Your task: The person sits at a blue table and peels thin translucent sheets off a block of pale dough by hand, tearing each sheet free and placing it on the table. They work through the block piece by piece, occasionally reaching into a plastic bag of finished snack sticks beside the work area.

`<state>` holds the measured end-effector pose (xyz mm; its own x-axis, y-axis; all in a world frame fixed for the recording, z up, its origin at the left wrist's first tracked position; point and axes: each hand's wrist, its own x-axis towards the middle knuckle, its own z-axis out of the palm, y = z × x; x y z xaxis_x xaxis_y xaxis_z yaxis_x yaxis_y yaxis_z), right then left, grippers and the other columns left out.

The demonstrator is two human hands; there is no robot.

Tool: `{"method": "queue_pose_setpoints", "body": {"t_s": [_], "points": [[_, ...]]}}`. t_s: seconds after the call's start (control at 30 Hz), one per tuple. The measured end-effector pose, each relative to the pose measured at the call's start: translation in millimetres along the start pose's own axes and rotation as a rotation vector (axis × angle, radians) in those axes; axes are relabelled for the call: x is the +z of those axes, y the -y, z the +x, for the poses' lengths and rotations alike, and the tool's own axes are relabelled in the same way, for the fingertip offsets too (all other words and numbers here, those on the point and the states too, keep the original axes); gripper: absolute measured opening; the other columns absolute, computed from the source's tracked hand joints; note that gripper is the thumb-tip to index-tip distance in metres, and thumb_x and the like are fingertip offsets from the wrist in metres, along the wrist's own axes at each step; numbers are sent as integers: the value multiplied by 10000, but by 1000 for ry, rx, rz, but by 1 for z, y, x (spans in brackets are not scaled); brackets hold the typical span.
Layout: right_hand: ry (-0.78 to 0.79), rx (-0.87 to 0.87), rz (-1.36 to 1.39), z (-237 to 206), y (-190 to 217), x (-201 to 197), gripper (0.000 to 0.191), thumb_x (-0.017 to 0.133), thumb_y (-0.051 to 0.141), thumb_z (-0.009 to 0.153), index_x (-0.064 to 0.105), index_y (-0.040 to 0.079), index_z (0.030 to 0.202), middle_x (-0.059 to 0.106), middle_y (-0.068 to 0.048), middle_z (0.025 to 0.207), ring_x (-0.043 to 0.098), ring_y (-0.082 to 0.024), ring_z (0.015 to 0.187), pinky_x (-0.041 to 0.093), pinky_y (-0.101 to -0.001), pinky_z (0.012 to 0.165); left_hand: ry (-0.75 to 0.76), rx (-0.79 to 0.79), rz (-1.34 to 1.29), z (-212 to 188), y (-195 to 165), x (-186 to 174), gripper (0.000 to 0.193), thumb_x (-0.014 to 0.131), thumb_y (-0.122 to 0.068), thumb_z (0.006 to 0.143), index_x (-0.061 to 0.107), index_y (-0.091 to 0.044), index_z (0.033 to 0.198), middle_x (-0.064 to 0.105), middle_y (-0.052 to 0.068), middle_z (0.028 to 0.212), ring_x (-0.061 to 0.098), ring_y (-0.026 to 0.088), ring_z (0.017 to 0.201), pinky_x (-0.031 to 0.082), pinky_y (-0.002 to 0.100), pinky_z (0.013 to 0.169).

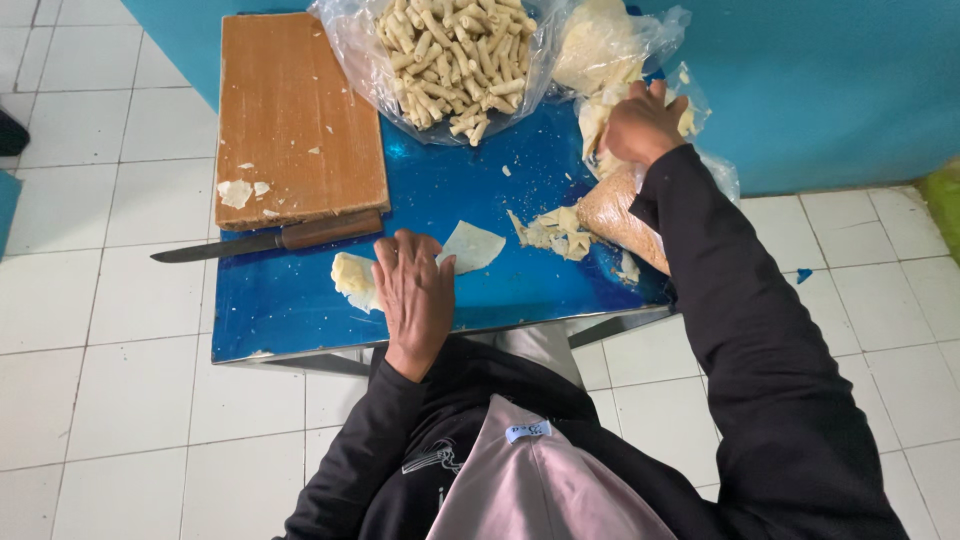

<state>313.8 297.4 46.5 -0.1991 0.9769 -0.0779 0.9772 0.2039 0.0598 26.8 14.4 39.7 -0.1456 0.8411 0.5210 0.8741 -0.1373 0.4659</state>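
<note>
L hand (413, 300) flat, grip apart, on pale thin wrapper (470, 245); R hand (640, 125) grip clamped on wrapper stack (600, 110).

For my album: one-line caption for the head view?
Left hand flat on pastry sheet, right hand reaching into bag.

We look down on a white tiled floor (110, 400), grey grout lines, a low blue table (290, 310) with metal edge, a turquoise wall (820, 90) behind, even light.

Left hand (413, 300) is lying flat, palm down, fingers (400, 262) spread a bit. Right hand (640, 125) is stretched way forward, fingers curled under, black sleeve to the wrist.
</note>
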Motion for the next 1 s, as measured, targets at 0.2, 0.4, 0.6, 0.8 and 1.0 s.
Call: {"method": "queue_pose_setpoints", "body": {"t_s": [0.2,0.4,0.6,0.8,1.0], "points": [[-176,-225,267,-57,15,-21,412,614,-8,920,843,334,917,530,-27,1129,407,-292,1138,325,-531,970,-44,-6,16,-1,-1,2,283,779,-141,833,575,-58,1010,494,124,1032,454,332,982,349,451,796],[-351,-759,566,-121,94,11,710,528,-161,750,808,315,1197,487,-16,968,468,-239,1011,372,-374,960,-49,-14,-14,-2,-3,0,272,775,-124,825,574,-65,998,511,117,1032,468,332,987,352,446,794],[-407,-684,438,-169,141,30,661,567,-44,845,679,327,1380,478,-44,1034,446,-271,976,374,-417,845,-41,-11,-15,-1,-4,-3,263,778,-132,829,575,-70,983,504,119,1013,471,333,986,350,447,785],[-560,-631,-31,-173,135,17,587,520,69,996,544,312,1530,495,-28,1108,437,-252,975,345,-444,784,-23,-22,4,0,-5,-3,261,776,-129,822,579,-59,979,505,119,1016,464,333,974,346,445,777],[-628,-645,-83,-177,149,16,570,531,100,957,566,309,1486,506,-39,1160,458,-250,1032,368,-470,849,-8,-37,23,0,-6,-2,235,775,-143,826,602,-74,970,512,110,1005,477,324,990,358,445,793]]}}
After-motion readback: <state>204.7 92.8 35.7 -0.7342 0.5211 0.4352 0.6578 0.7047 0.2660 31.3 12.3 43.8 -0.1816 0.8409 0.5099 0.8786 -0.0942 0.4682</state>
